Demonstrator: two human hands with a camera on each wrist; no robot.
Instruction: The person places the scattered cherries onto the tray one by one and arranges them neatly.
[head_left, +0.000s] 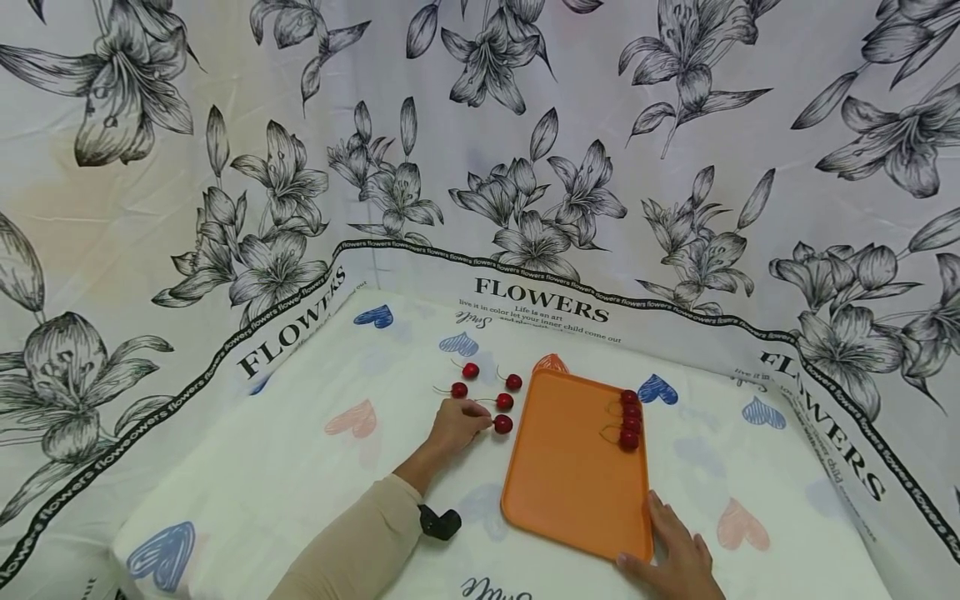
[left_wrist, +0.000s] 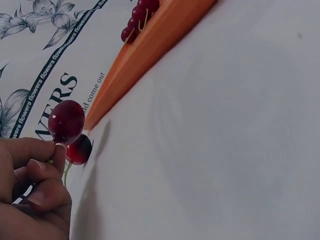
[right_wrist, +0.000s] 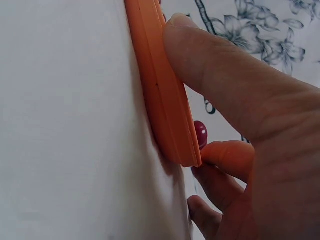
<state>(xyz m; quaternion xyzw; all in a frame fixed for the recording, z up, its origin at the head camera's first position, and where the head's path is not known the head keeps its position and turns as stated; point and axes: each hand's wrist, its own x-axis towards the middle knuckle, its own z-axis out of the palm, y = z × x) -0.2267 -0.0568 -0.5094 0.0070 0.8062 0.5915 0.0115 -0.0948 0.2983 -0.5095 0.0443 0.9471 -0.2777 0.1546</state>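
Observation:
My left hand (head_left: 456,427) pinches a red cherry (left_wrist: 66,121) by its stem, left of the orange tray (head_left: 573,475). The fruit stands out past the fingertips. Just beyond that hand, several more cherries (head_left: 505,402) with thin stems lie loose on the cloth; one cherry (left_wrist: 79,149) shows behind the held one in the left wrist view. In the tray, a column of cherries (head_left: 630,423) lines the far right side, stems toward the left. My right hand (head_left: 675,550) holds the tray's near right corner, thumb at the near edge and fingers along the right edge.
A white cloth (head_left: 247,467) printed with hearts and lettering covers the surface. Behind it hangs a curtain (head_left: 420,150) with black line-drawn lilies. A small black device (head_left: 440,522) sits at my left wrist, beside the beige sleeve (head_left: 352,542).

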